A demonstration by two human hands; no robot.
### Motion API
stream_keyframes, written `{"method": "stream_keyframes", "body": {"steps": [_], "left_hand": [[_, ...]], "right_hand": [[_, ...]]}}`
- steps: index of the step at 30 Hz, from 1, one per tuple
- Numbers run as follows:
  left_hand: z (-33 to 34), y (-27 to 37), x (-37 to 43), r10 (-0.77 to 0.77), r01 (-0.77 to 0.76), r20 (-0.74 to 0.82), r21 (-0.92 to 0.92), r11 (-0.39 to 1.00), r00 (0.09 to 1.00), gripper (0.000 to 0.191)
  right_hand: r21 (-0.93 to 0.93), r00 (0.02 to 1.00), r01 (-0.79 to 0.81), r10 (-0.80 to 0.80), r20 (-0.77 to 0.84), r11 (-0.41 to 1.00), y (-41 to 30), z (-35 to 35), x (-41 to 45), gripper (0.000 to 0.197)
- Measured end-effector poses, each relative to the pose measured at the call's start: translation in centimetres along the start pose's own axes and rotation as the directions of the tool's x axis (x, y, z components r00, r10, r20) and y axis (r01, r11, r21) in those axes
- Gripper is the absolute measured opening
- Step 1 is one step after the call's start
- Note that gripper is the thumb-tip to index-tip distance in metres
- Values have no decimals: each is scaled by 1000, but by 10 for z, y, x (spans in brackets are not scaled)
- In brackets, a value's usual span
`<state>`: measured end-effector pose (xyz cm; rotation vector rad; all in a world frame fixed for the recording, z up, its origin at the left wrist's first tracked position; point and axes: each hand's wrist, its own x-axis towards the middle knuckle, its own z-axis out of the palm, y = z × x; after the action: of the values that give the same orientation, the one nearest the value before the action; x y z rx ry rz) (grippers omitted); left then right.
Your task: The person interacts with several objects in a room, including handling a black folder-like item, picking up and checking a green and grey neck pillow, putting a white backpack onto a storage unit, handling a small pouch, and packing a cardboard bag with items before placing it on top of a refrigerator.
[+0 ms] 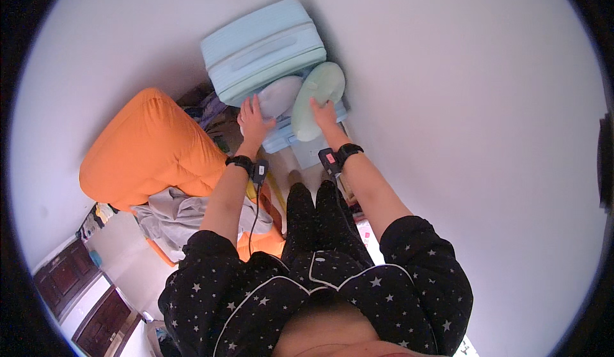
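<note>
A pale green, smooth oval cushion [316,93] leans in front of the stacked luggage. My right hand [324,115] grips its lower right side, with the thumb across its face. Beside it, to the left, lies a whitish rounded cushion [280,95], partly covered by the green one. My left hand [254,123] rests against its left part with the fingers apart. Behind both stands a light blue and mint hard-shell suitcase [264,45]. Under the cushions a blue case [280,139] shows only in part. Each wrist wears a black strap with a small cabled device.
An orange padded seat [148,150] stands to the left, with grey cloth [177,213] draped over it. A pale grey box [309,153] is by my feet. White walls [460,93] rise behind and to the right. Dark wooden doors [64,278] appear at lower left.
</note>
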<state>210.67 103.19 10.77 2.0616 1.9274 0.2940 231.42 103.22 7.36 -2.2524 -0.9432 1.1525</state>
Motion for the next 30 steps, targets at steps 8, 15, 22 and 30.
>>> {"method": "stream_keyframes", "body": {"steps": [8,15,22,30], "left_hand": [[-33,-10,-75,-143,141,-1,-131,981,990,77],[-40,-21,-132,-177,228,221,-229,946,959,67],[-79,-15,-201,-48,111,136,-499,859,990,18],[-155,21,-314,-481,443,105,-592,673,870,19]], "right_hand": [[32,996,-87,88,-21,996,46,-2,-18,65],[308,914,-232,99,394,923,65,-20,-58,33],[161,801,-25,-76,594,987,21,-48,-128,22],[-29,556,431,-240,796,902,-23,-31,-231,24]]}}
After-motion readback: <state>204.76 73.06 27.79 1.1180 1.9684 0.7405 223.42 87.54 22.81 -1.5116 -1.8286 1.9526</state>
